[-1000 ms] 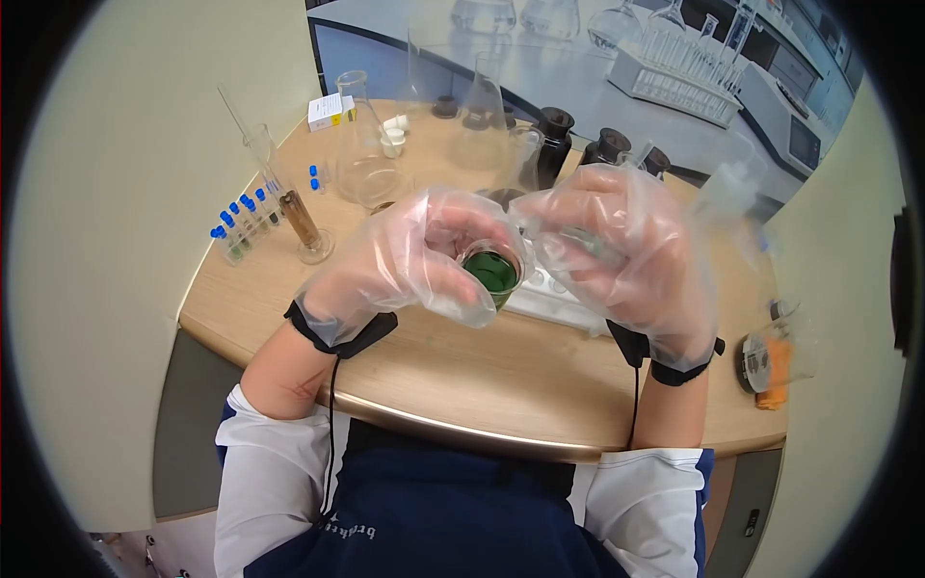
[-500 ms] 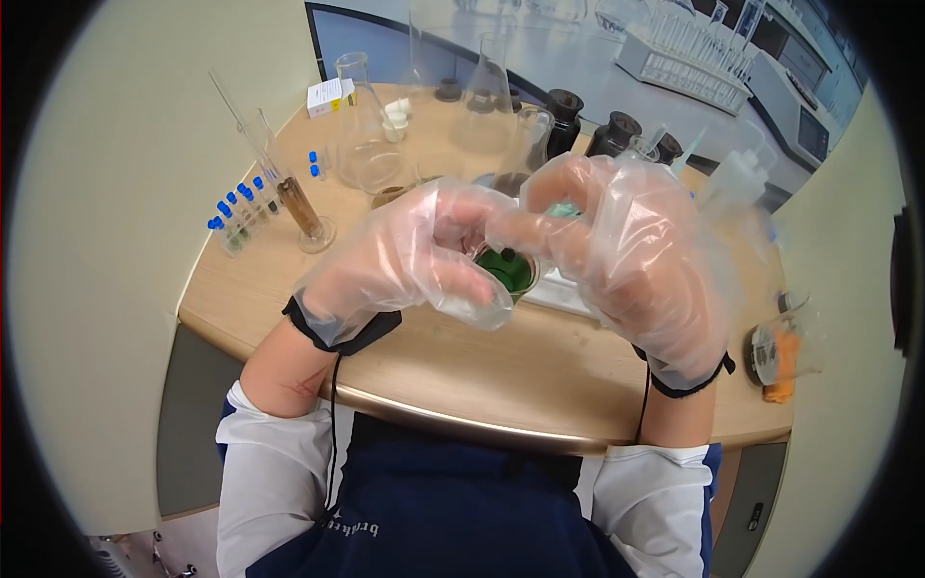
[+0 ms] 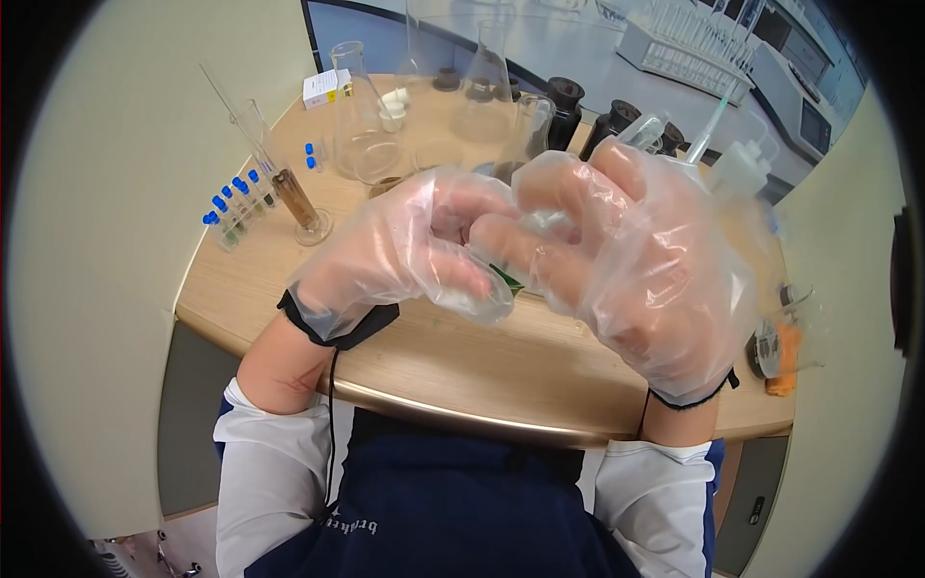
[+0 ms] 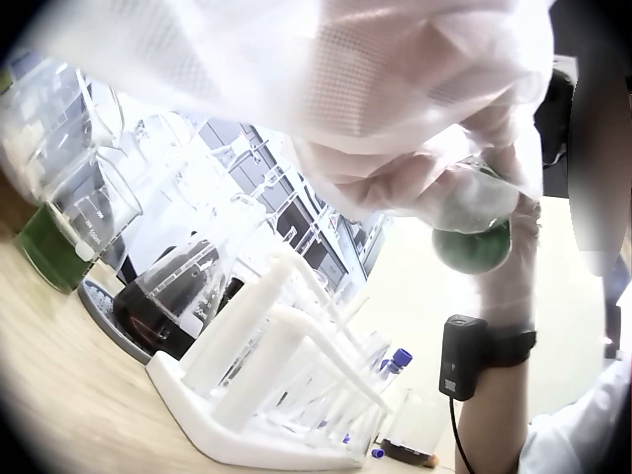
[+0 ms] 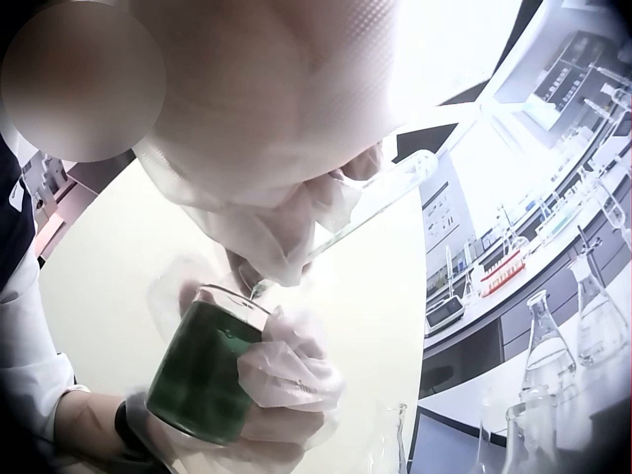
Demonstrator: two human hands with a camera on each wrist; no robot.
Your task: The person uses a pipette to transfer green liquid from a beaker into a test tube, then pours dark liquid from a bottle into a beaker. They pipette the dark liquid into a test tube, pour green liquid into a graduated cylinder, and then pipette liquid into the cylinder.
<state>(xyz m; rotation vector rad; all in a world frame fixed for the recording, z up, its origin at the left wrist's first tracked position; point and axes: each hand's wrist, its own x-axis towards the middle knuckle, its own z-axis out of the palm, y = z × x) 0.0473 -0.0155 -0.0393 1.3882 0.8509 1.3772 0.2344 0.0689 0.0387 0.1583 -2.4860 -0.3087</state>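
Both hands wear clear plastic gloves. My left hand (image 3: 414, 250) grips a small glass beaker (image 5: 196, 373) of dark green liquid, fingers and thumb wrapped round its side. Above it, my right hand (image 3: 650, 265) holds a glass test tube (image 5: 385, 200) on a slant. The tube's rounded end points up and away, while its lower end comes down at the beaker's rim. From the head view, the right fingers cover most of the beaker, leaving only a sliver of green. Below the hands in the left wrist view stands a white test tube rack (image 4: 212, 432).
Conical flasks (image 3: 358, 125) and dark bottles (image 3: 610, 125) stand at the back. On the left are blue-capped tubes (image 3: 231, 207) and a measuring cylinder (image 3: 297, 202) with brown contents. An orange item (image 3: 785, 358) lies at the right edge. Another green-filled beaker (image 4: 57, 247) sits on the table.
My right hand has come left over the beaker and turned, with the test tube slanting towards its rim. The beaker's green surface, visible before, is now mostly covered. The left hand has barely moved.
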